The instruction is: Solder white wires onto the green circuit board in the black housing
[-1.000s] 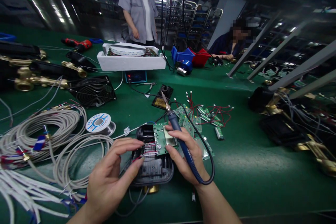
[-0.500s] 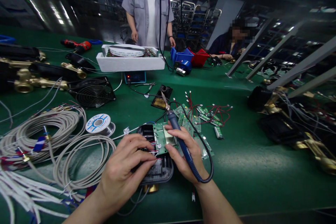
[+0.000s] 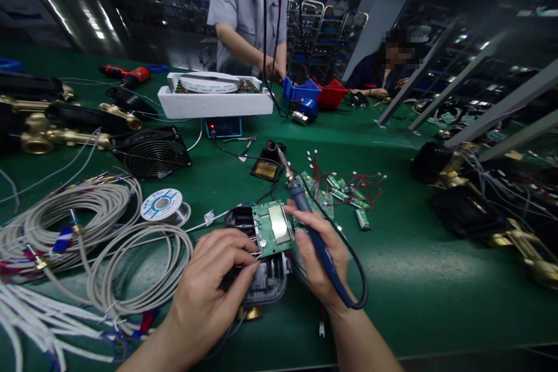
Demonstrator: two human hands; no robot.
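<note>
A blue-handled soldering iron is in my right hand, its tip pointing up and away from me. Below that hand's fingertips lies a green circuit board with a small display. The board rests tilted over an open dark plastic housing. My left hand pinches thin wires at the board's lower left corner; the fingers partly hide them. A brass fitting shows under the housing.
A solder spool and coiled grey cables lie left. Behind the board are an iron stand with sponge and small boards with red wires. A white foam box stands farther back. Two people are across the table.
My right hand and the soldering iron have shifted right, uncovering more of the display. My left hand has stayed nearly still. The standing person has leaned forward and brought both hands together.
</note>
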